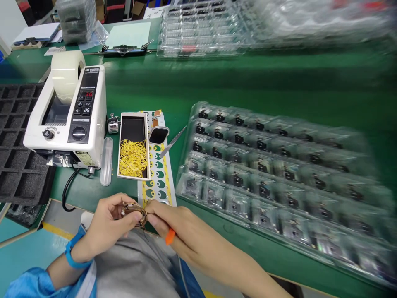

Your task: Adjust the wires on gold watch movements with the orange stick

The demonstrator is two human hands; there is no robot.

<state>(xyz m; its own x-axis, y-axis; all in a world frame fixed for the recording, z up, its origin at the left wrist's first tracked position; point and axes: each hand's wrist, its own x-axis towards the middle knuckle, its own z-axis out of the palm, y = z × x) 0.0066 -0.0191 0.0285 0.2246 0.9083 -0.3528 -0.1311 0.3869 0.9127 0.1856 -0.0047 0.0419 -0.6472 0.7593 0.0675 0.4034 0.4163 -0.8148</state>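
Observation:
Held close to the table's front edge is a small round electronic part with a brown and gold rim. My left hand grips it between thumb and fingers from the left side. From the right, my right hand pinches at the part's edge; its fingertips touch there, and anything small between them is hidden. An orange piece shows under the right hand, and I cannot tell what it is. Thin dark wires seem to hang below the part. Just beyond the hands lies a sticker sheet with green and yellow shapes.
A white box holds yellow rings. Beside it are a smartwatch, tweezers, a tally counter and a tape dispenser. A clear tray of small black parts covers the right side. Black foam trays lie left.

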